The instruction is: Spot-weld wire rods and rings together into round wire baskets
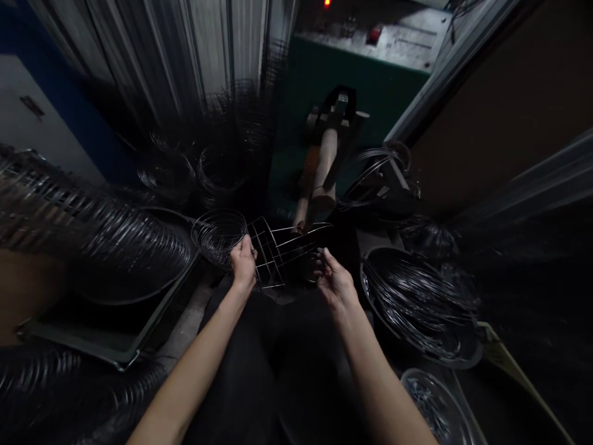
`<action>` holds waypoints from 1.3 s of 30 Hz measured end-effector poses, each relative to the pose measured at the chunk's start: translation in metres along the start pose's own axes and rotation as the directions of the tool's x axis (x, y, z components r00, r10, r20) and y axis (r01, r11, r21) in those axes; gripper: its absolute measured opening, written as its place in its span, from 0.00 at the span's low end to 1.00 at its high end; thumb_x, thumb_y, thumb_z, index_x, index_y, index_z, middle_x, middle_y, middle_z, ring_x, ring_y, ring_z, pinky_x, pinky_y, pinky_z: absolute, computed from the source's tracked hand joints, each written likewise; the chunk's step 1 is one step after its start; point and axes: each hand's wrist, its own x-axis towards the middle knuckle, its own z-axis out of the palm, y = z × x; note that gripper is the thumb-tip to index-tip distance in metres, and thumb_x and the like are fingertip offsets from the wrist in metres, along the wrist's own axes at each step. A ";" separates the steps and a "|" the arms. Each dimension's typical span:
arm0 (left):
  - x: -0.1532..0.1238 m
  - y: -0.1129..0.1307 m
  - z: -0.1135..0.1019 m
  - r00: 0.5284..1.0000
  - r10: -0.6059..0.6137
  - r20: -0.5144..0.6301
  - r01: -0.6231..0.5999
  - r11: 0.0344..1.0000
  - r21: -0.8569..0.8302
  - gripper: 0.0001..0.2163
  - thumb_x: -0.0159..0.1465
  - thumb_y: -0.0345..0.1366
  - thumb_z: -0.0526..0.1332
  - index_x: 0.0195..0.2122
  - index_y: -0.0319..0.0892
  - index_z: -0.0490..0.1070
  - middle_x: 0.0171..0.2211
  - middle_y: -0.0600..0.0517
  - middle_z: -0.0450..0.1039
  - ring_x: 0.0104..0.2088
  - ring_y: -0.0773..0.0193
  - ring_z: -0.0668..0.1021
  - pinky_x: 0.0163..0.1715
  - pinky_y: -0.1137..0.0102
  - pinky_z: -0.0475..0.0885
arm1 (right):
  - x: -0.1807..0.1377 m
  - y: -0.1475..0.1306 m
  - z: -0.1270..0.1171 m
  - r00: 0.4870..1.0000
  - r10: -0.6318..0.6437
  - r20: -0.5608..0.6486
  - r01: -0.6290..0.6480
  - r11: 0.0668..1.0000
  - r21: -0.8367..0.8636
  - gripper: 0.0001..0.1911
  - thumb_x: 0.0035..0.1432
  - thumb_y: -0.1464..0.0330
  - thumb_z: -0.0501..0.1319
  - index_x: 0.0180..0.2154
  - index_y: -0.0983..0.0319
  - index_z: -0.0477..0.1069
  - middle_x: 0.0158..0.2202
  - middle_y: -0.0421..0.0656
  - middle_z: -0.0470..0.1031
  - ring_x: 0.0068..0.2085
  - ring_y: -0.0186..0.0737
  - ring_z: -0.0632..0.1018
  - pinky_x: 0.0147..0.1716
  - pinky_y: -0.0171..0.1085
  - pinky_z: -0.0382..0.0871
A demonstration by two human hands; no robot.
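My left hand [243, 262] is closed on the near edge of a wire frame [278, 247] made of thin crossed rods, held in front of me. A round wire ring [218, 235] lies just left of that hand. My right hand [334, 281] is at the frame's right end with its fingers curled and slightly apart; whether it grips a wire I cannot make out. Beyond the frame stands a green machine [333, 74] with a wooden-handled lever [324, 167] whose tip is close to the frame's far side.
Stacked wire rings [92, 216] fill a tray at the left. A round bin of cut wires [417, 303] stands at the right, with a bowl of small parts [435, 408] nearer me. More wire hoops [375, 173] hang by the machine.
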 end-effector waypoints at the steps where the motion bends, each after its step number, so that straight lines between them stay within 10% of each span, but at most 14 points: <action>1: 0.002 0.000 0.000 1.000 0.005 0.002 -0.005 1.000 -0.003 0.20 0.58 0.47 0.60 0.18 0.41 0.54 0.15 0.60 0.50 0.15 0.75 0.58 0.16 0.77 0.53 | 0.000 -0.001 -0.001 1.000 0.006 -0.012 -0.006 1.000 0.011 0.12 0.41 0.69 0.71 0.28 0.63 0.71 0.23 0.36 0.72 0.21 0.25 0.70 0.16 0.25 0.60; 7: 0.005 0.010 0.002 0.999 0.030 0.010 -0.031 0.997 0.075 0.21 0.61 0.46 0.58 0.18 0.41 0.54 0.14 0.59 0.51 0.15 0.74 0.57 0.16 0.76 0.53 | -0.013 -0.004 -0.001 1.000 0.011 -0.026 -0.012 0.999 -0.038 0.12 0.42 0.67 0.71 0.28 0.63 0.71 0.22 0.35 0.70 0.20 0.24 0.69 0.16 0.24 0.60; 11: 0.007 0.014 0.004 0.997 0.066 0.029 -0.070 0.985 0.156 0.20 0.62 0.45 0.57 0.17 0.41 0.55 0.14 0.59 0.52 0.16 0.74 0.57 0.17 0.75 0.52 | -0.042 -0.004 0.006 0.973 -0.144 0.178 0.191 0.940 -0.283 0.16 0.40 0.60 0.71 0.28 0.63 0.72 0.21 0.35 0.69 0.21 0.26 0.68 0.17 0.27 0.59; 18: -0.029 -0.003 -0.035 0.962 0.203 0.185 -0.257 0.902 0.347 0.21 0.65 0.46 0.51 0.17 0.41 0.57 0.15 0.56 0.55 0.18 0.71 0.61 0.23 0.72 0.58 | -0.064 -0.022 0.032 0.643 -0.375 0.668 0.760 0.201 -0.618 0.11 0.55 0.61 0.61 0.34 0.60 0.77 0.34 0.44 0.77 0.36 0.39 0.75 0.39 0.37 0.67; 21: -0.055 -0.016 -0.056 0.816 0.356 0.455 -0.527 0.781 0.335 0.21 0.66 0.44 0.50 0.17 0.42 0.56 0.15 0.56 0.54 0.20 0.68 0.63 0.27 0.70 0.61 | -0.036 -0.024 0.034 0.701 -0.253 0.667 0.697 0.044 -0.716 0.13 0.56 0.60 0.59 0.36 0.61 0.77 0.35 0.46 0.77 0.38 0.42 0.75 0.41 0.39 0.66; 25: -0.072 -0.028 -0.081 0.528 0.431 0.732 -0.722 0.681 0.120 0.18 0.61 0.50 0.56 0.23 0.42 0.65 0.26 0.49 0.68 0.32 0.61 0.73 0.39 0.63 0.67 | -0.003 -0.011 0.006 0.859 0.075 0.506 0.460 0.319 -0.828 0.22 0.54 0.53 0.57 0.39 0.64 0.75 0.28 0.44 0.76 0.29 0.39 0.74 0.29 0.35 0.66; 26: -0.072 -0.029 -0.087 0.557 0.423 0.715 -0.692 0.712 0.118 0.18 0.59 0.53 0.57 0.27 0.42 0.68 0.32 0.46 0.70 0.38 0.58 0.74 0.42 0.61 0.67 | -0.001 -0.005 -0.005 0.859 0.115 0.498 0.422 0.392 -0.818 0.24 0.53 0.51 0.58 0.39 0.65 0.75 0.27 0.43 0.75 0.28 0.38 0.74 0.27 0.34 0.66; 30: -0.062 -0.023 -0.102 0.969 0.078 0.236 -0.134 0.964 0.231 0.23 0.60 0.57 0.53 0.40 0.41 0.69 0.39 0.44 0.71 0.42 0.58 0.74 0.44 0.63 0.67 | -0.010 0.029 -0.057 0.840 0.073 0.538 0.453 0.454 -0.767 0.22 0.54 0.52 0.58 0.38 0.64 0.75 0.32 0.44 0.76 0.34 0.40 0.76 0.34 0.36 0.69; 32: -0.053 -0.018 -0.101 0.943 -0.298 0.145 0.281 0.951 0.129 0.26 0.60 0.59 0.51 0.41 0.38 0.68 0.35 0.44 0.72 0.38 0.59 0.75 0.39 0.66 0.69 | -0.018 0.051 -0.079 0.826 0.015 0.564 0.508 0.415 -0.755 0.19 0.55 0.54 0.57 0.37 0.62 0.75 0.35 0.46 0.77 0.39 0.43 0.77 0.39 0.38 0.70; 34: -0.046 -0.015 -0.096 0.808 -0.559 0.187 0.565 0.825 0.023 0.28 0.61 0.59 0.50 0.40 0.35 0.68 0.30 0.44 0.72 0.32 0.61 0.76 0.33 0.69 0.69 | -0.026 0.073 -0.098 0.785 -0.045 0.618 0.592 0.347 -0.727 0.17 0.56 0.57 0.56 0.35 0.61 0.76 0.36 0.46 0.78 0.39 0.44 0.77 0.41 0.40 0.70; 36: -0.042 -0.017 -0.089 0.735 -0.659 0.158 0.673 0.738 -0.053 0.25 0.62 0.56 0.52 0.35 0.34 0.68 0.23 0.48 0.70 0.24 0.65 0.74 0.28 0.71 0.68 | -0.034 0.088 -0.115 0.723 -0.055 0.689 0.676 0.259 -0.689 0.15 0.58 0.60 0.54 0.35 0.60 0.76 0.34 0.46 0.78 0.37 0.44 0.78 0.40 0.41 0.72; 39: -0.047 -0.021 -0.081 0.791 -0.607 0.076 0.611 0.780 -0.134 0.16 0.60 0.46 0.60 0.27 0.37 0.65 0.14 0.59 0.56 0.15 0.73 0.62 0.20 0.76 0.61 | -0.046 0.084 -0.144 0.674 -0.074 0.735 0.735 0.168 -0.657 0.16 0.60 0.64 0.52 0.43 0.58 0.75 0.38 0.45 0.78 0.38 0.41 0.78 0.39 0.39 0.73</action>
